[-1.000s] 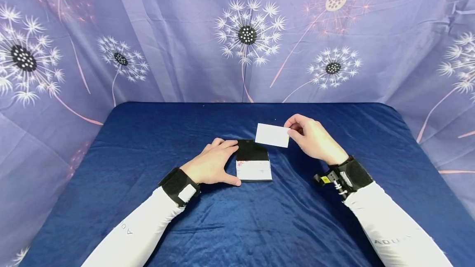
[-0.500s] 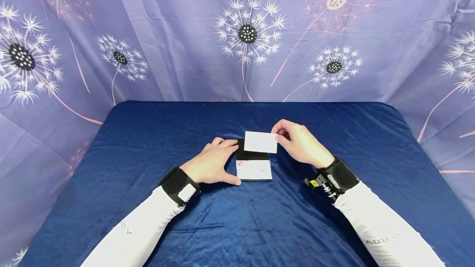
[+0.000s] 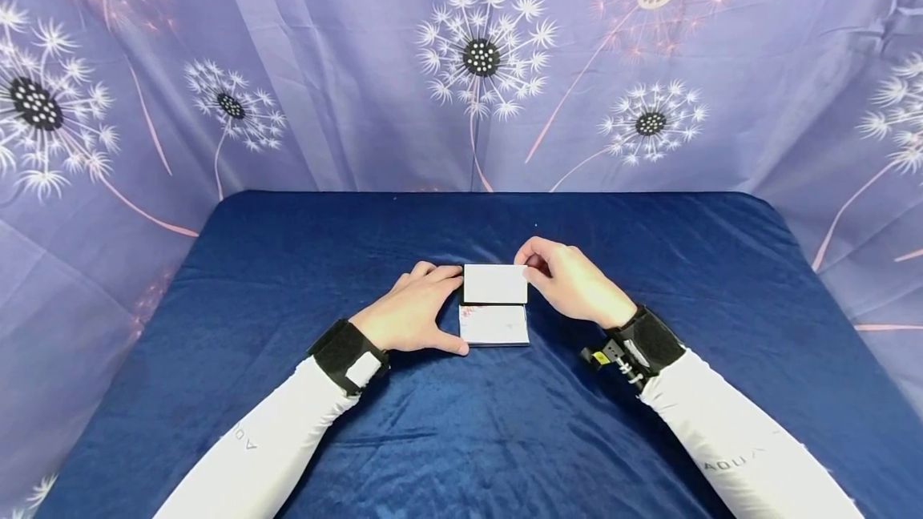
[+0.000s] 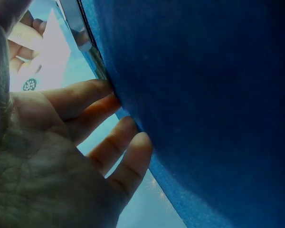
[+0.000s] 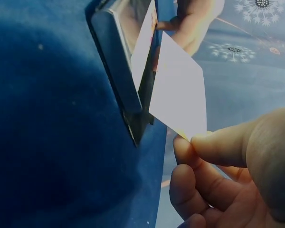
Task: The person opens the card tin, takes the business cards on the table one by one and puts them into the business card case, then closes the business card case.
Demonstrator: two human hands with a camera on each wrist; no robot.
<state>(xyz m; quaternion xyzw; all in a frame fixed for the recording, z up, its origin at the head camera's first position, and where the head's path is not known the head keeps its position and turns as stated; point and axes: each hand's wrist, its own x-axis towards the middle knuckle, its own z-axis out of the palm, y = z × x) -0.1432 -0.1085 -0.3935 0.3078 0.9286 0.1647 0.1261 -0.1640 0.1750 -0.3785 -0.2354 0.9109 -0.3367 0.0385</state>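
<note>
A white business card (image 3: pixel 494 284) is pinched at its right corner between the thumb and index finger of my right hand (image 3: pixel 573 283). It overlaps the black lid of an open card case (image 5: pixel 115 52) and hides most of it. In the right wrist view the card stands tilted, a gap between it and the metal tray. Cards (image 3: pixel 496 325) with a floral print at one corner lie in the tray. My left hand (image 3: pixel 413 311) rests along the case's left side, fingers spread, thumb by the near corner and fingertips by the lid.
A dark blue cloth (image 3: pixel 324 247) covers the table under the case. Behind and at the sides hangs a purple curtain (image 3: pixel 346 62) with dandelion prints. Wrist straps with camera mounts (image 3: pixel 613 359) sit over white sleeves.
My right hand has carried the business card leftward and slightly down, from beside the case to over its black lid. The left hand and the case have stayed in place.
</note>
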